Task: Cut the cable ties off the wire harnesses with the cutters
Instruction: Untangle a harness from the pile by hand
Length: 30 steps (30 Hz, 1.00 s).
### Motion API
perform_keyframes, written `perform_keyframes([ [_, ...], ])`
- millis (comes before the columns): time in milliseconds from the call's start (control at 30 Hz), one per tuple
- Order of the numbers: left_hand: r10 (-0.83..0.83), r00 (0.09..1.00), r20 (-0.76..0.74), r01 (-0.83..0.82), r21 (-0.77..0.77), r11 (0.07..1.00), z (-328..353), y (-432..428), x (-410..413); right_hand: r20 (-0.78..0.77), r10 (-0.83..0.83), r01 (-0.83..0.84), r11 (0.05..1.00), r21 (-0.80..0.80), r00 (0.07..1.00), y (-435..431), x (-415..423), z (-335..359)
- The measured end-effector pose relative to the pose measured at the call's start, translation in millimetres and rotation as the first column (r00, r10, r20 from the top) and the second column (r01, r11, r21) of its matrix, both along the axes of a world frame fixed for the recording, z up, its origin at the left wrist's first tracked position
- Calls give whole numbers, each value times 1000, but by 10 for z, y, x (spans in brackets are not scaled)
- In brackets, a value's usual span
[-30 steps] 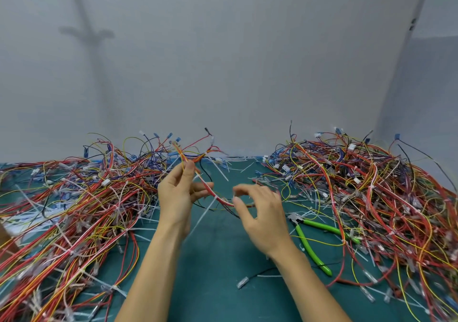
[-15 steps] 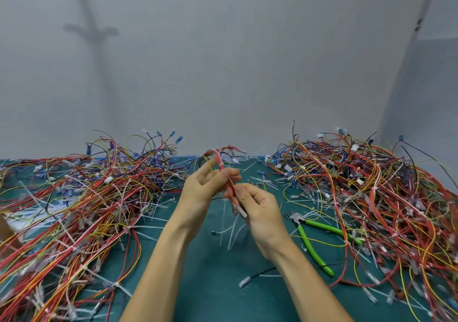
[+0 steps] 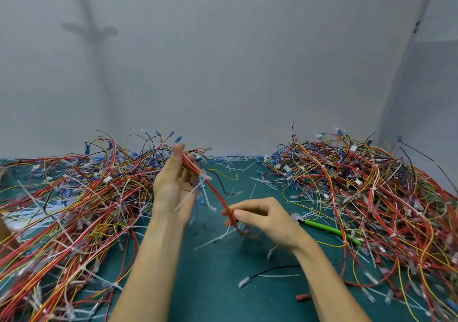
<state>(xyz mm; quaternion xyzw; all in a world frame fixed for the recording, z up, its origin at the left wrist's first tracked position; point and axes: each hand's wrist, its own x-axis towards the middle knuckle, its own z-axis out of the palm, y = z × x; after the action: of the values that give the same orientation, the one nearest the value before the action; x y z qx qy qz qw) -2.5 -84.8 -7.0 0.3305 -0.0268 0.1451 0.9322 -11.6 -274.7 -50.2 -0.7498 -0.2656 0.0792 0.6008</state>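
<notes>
Left hand (image 3: 173,185) and right hand (image 3: 262,219) draw apart, stretching the red harness (image 3: 218,195) between them.
Each pinches an end; a white tie (image 3: 206,176) shows near the left (cutters (image 3: 322,227) lie unheld on the counter (image 3: 210,284)).

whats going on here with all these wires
A person is stripping cable ties off wire harnesses on a green mat. The left hand holds a red harness up by one end, and the right hand pinches its lower end. The green-handled cutters lie on the mat beside the right hand, not picked up. Tangled harness piles sit to the left and right, with cut tie scraps scattered between.
</notes>
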Motion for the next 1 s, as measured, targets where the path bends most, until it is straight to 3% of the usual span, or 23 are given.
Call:
perform_keyframes([
  [100,15,1000,-1,-15,-51,999,19,-16,-10,-44,134,-130,989,76,990,-25,-28,14],
  [200,34,999,-27,-36,-82,996,8,13,-3,-165,142,-82,942,324,976,9,-35,19],
  [400,13,998,-56,-13,-4,1000,6,-13,-12,-317,231,84,672,735,920,63,-3,24],
  [533,6,1000,-24,-4,91,996,15,-104,-38,-345,294,179,472,863,891,58,21,37],
  [667,-41,997,64,27,207,978,23,-161,-71,-350,260,202,462,863,900,34,71,-13],
  [733,-84,992,94,61,228,972,25,-162,-80,-376,179,223,552,804,909,-7,109,-57],
  [800,-118,985,123,83,255,963,30,-146,-75,-376,0,268,702,660,927,-75,142,-80],
  [900,-78,987,139,18,387,922,31,-147,-50,-183,-412,444,875,193,893,-184,188,-85],
  [933,-44,990,136,-21,443,896,24,-157,-36,-31,-543,542,839,-35,839,-226,211,-95],
  [1000,9,991,134,-80,539,838,-7,-170,-12,263,-644,689,607,-396,718,-328,231,-118],
])
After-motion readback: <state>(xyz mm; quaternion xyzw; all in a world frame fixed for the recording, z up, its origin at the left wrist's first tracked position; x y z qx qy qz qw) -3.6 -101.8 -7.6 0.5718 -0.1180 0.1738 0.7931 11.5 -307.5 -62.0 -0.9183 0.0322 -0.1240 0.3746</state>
